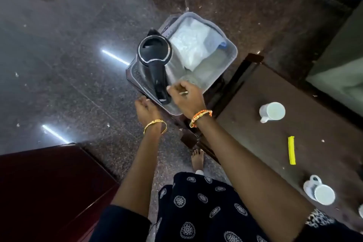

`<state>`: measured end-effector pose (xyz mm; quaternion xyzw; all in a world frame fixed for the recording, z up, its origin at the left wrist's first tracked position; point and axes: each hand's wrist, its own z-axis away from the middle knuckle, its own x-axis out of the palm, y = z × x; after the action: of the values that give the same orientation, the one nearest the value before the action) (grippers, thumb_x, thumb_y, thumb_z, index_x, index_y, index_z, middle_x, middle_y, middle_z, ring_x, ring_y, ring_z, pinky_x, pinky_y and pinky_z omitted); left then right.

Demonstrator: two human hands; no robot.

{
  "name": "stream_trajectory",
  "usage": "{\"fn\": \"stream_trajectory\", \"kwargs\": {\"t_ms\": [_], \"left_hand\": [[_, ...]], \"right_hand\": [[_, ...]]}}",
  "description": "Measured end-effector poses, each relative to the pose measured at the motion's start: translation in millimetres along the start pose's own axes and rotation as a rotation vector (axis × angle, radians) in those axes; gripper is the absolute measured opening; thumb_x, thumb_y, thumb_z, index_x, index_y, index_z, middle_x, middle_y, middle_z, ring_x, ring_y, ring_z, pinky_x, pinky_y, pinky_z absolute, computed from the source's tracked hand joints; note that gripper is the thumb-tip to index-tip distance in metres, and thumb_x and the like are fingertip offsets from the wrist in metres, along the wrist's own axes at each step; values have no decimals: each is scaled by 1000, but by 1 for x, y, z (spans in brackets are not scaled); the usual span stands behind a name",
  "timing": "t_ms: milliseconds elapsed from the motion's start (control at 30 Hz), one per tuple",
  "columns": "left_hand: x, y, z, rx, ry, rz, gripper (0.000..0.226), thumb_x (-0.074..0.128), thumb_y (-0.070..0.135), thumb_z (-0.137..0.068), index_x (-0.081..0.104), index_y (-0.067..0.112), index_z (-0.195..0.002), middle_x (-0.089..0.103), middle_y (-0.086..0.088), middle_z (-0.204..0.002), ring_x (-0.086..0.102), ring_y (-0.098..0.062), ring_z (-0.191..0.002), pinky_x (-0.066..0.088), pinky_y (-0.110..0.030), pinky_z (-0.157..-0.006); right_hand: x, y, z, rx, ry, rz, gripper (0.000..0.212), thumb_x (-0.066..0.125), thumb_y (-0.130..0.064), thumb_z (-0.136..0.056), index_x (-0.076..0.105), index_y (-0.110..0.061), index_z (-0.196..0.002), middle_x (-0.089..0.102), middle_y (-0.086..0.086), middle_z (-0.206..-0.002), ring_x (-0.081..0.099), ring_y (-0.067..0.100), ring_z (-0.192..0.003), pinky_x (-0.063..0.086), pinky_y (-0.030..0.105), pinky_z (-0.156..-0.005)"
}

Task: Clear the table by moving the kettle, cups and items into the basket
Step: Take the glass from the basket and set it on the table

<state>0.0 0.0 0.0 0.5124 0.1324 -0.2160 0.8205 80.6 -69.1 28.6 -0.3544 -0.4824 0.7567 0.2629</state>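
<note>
The kettle (154, 55) is standing upright inside the translucent basket (231, 53), at its left side, with the black handle pointing toward the person. A white plastic bag (188, 45) is lying in the far part of the basket, just beside the kettle.

The right hand (186, 98) is hovering over the near end of the basket, right of the kettle handle, fingers curled narrow around a thin pale item; what that item is cannot be told. Whether the fingertips are touching the handle cannot be told either. The left hand (144, 109) is resting at the basket's near left corner, fingers bent around the rim, apparently steadying it.

Judgement: the kettle placement is finishing. To do it well, the person should be confirming that the base is sitting flat before letting go, and keeping the rim braced, since the basket appears to be perched on a narrow support beside the table (255, 124).

Outstanding on the table: a white cup (272, 111), a second white cup (320, 190) lying near the edge, and a yellow strip (291, 150) between them.
</note>
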Motion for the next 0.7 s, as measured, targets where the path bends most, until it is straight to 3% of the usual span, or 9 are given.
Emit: {"fn": "stream_trajectory", "kwargs": {"t_ms": [67, 167, 233, 333, 433, 500, 567, 633, 700], "left_hand": [[0, 1, -12, -116, -42, 14, 23, 46, 20, -95, 53, 5, -111, 62, -19, -115, 60, -34, -106, 48, -50, -96], [2, -3, -22, -192, -84, 43, 20, 51, 26, -94, 57, 12, -105, 65, -20, -115, 61, -33, -107, 50, -50, -96], [2, -1, -25, -183, -70, 77, 16, 51, 28, -93, 59, 15, -99, 67, -18, -110, 63, -29, -100, 51, -50, -94], [5, 2, -20, -171, -74, 119, 21, 49, 29, -92, 61, 12, -94, 69, -17, -99, 62, -23, -85, 52, -50, -91], [11, -1, -5, -162, -69, 124, 14, 47, 23, -93, 56, 13, -90, 67, -24, -101, 63, -29, -89, 52, -53, -90], [19, -8, 9, -219, -50, 137, 14, 45, 20, -95, 53, 10, -96, 64, -29, -108, 62, -39, -98, 51, -54, -90], [26, -16, 24, -321, -36, 172, 17, 42, 16, -96, 53, 5, -102, 64, -28, -107, 63, -41, -95, 52, -52, -83], [34, -23, 36, -433, -97, 246, 20, 38, 9, -95, 56, 2, -99, 65, -18, -91, 64, -30, -76, 52, -38, -65], [43, -26, 45, -468, -192, 290, 20, 38, 5, -94, 58, 1, -97, 65, -11, -86, 62, -23, -78, 49, -26, -59]], "right_hand": [[16, -10, -8, 103, -56, -42, 24, 68, -37, -81, 65, -13, -77, 66, -6, -70, 61, 3, -68, 48, 17, -63], [36, -11, -12, 220, -89, -57, 43, 64, -46, -82, 65, -4, -87, 70, 13, -88, 63, 25, -81, 50, 33, -69], [41, -8, -12, 241, -45, -97, 41, 65, -43, -83, 63, -2, -84, 68, 13, -80, 59, 21, -72, 46, 22, -59], [44, -8, -12, 228, -52, -161, 27, 64, -37, -85, 61, -13, -72, 60, -2, -64, 54, 2, -58, 39, 7, -49], [38, -1, -13, 227, -29, -264, 34, 57, -36, -90, 55, -18, -61, 55, -6, -59, 47, 4, -54, 40, 16, -54], [30, 8, -17, 210, 169, -278, 40, 56, -28, -91, 52, -14, -53, 53, 0, -52, 47, 11, -52, 42, 23, -54], [19, 23, -24, 196, 366, -107, 24, 60, -16, -87, 62, -2, -68, 65, 14, -71, 58, 24, -68, 50, 34, -67], [9, 38, -31, 163, 409, 132, 10, 60, -5, -81, 64, 1, -87, 64, 19, -96, 58, 30, -91, 48, 40, -85], [2, 53, -39, 145, 346, 297, 26, 59, -1, -78, 60, 2, -104, 54, 22, -115, 48, 34, -108, 38, 35, -93]]}}
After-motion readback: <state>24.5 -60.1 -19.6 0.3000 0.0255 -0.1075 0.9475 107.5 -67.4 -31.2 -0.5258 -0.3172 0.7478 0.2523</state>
